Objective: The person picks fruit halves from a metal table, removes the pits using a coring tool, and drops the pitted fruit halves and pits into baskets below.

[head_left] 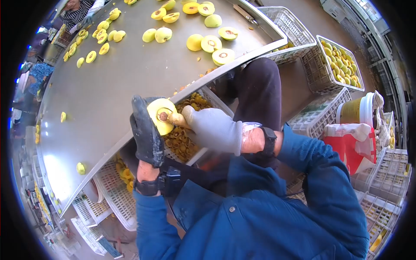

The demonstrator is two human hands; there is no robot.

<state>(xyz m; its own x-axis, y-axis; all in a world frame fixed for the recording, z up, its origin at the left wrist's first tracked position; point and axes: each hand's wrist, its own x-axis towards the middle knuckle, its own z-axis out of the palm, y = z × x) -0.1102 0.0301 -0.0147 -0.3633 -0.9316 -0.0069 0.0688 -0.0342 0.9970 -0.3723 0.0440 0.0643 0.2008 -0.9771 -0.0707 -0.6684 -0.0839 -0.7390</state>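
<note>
My left hand (147,134), in a dark, stained glove, grips a yellow peach half (159,113) with its cut face and brown stone cavity turned to the right. My right hand (213,129), in a grey glove, is closed close against that cut face. A tan, stained shape lies between its fingers and the cavity; whether it is a tool handle or dirty glove fingertips I cannot make out. Below both hands, a crate (219,102) holds many brown-yellow scraps. Several peach halves (211,43) lie on the metal table (108,82) beyond the hands.
The table's raised edge (242,60) runs just ahead of my knees. A wooden-handled tool (245,14) lies at the far corner. Right of me stand a crate of whole peaches (340,65), a bucket (355,110) and a red-white bag (350,145). Another person's gloved hand (88,19) is at upper left.
</note>
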